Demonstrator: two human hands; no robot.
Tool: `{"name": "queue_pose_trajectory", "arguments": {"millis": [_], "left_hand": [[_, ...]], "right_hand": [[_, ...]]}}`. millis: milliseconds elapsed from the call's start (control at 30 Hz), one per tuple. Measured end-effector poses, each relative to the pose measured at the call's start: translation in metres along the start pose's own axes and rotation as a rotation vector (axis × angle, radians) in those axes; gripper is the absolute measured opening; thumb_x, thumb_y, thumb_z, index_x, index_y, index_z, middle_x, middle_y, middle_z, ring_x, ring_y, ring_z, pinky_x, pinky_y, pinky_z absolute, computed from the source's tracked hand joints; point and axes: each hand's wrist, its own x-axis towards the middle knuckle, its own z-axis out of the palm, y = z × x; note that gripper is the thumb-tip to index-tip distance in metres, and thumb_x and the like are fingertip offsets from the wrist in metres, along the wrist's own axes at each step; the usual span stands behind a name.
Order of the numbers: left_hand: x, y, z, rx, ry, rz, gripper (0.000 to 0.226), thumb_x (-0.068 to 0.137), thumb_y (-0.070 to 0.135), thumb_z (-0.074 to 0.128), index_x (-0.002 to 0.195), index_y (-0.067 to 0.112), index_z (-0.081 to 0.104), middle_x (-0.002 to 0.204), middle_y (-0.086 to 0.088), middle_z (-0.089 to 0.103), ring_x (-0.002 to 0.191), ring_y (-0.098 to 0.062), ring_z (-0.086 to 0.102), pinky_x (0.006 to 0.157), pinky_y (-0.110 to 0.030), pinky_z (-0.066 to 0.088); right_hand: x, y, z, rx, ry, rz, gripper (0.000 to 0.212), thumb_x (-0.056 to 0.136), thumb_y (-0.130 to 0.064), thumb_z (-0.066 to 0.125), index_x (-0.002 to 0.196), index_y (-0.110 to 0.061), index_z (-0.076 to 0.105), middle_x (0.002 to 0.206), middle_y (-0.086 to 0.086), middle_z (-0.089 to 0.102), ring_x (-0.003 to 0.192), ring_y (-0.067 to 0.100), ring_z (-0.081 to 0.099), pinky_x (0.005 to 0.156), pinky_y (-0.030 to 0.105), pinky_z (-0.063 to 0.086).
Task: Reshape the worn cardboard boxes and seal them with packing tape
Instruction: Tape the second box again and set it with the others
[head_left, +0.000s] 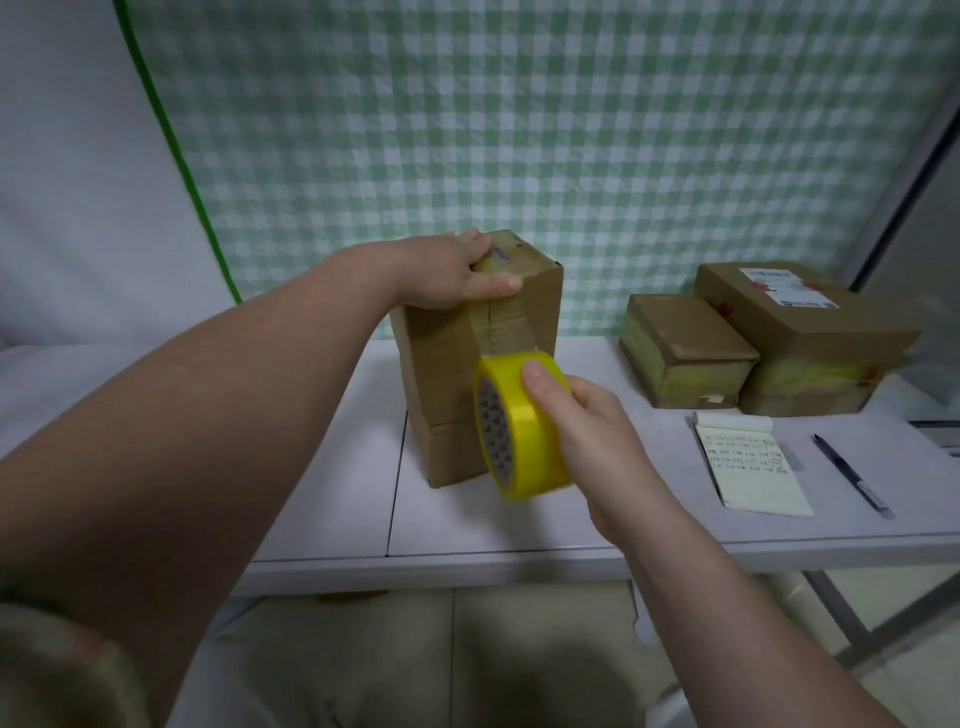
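Centrally, upright cardboard box (447, 395) stands on white table (571, 519). Left hand (457, 270) grips its top edge, thumb pressing tape strip (501, 332). Right hand (587, 421) fingers curl round yellow packing tape roll (524, 431). From it, two taped boxes (685, 348) at 3 o'clock; notepad (753, 467), pen (852, 475) at 4 o'clock.

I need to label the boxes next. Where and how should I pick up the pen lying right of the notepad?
Pinch the pen at mid-barrel, coming straight down from above. It lies flat on the table, running diagonally from far left to near right, so set the fingers across its thin width. The notepad lies apart to its left, leaving room on both sides.
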Motion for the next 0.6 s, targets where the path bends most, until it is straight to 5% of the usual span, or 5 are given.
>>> {"name": "queue_pose_trajectory", "arguments": {"millis": [133,333,467,600], "left_hand": [[-0.002,0.0,-0.001,-0.026,0.011,-0.002,0.08,0.089,0.065,0.035,0.153,0.024,0.009,0.161,0.0,0.006,0.145,-0.023,0.016,0.113,-0.037,0.019],[0.0,0.0,0.003,-0.002,0.033,-0.016,0.083,0.087,0.066,0.041,0.152,0.025,0.01,0.16,0.001,0.01,0.143,-0.024,0.022,0.111,-0.039,0.024],[-0.002,0.007,0.008,0.086,0.136,0.004,0.069,0.088,0.06,0.047,0.141,0.017,0.033,0.132,-0.006,0.05,0.102,-0.022,0.05,0.085,-0.036,0.042],[-0.011,0.013,0.016,0.243,0.289,0.019,0.058,0.087,0.056,0.055,0.126,0.015,0.043,0.117,-0.006,0.057,0.09,-0.02,0.051,0.072,-0.036,0.043]], "right_hand": [[-0.002,0.017,-0.001,0.012,0.028,0.143,0.066,0.087,-0.057,0.055,0.087,0.009,0.056,0.075,0.011,0.052,0.068,0.02,0.052,0.068,0.031,0.043],[0.012,0.025,0.012,-0.104,0.101,0.137,0.048,0.084,-0.061,0.057,0.07,-0.015,0.052,0.066,0.007,0.051,0.064,0.022,0.052,0.069,0.038,0.047],[0.018,0.025,0.02,-0.089,0.113,0.18,0.049,0.077,-0.065,0.057,0.077,-0.016,0.059,0.075,0.006,0.059,0.075,0.026,0.06,0.084,0.047,0.052],[0.022,0.025,0.022,-0.089,0.122,0.183,0.046,0.082,-0.061,0.058,0.077,-0.016,0.056,0.075,0.006,0.056,0.074,0.025,0.057,0.077,0.041,0.05]]}}
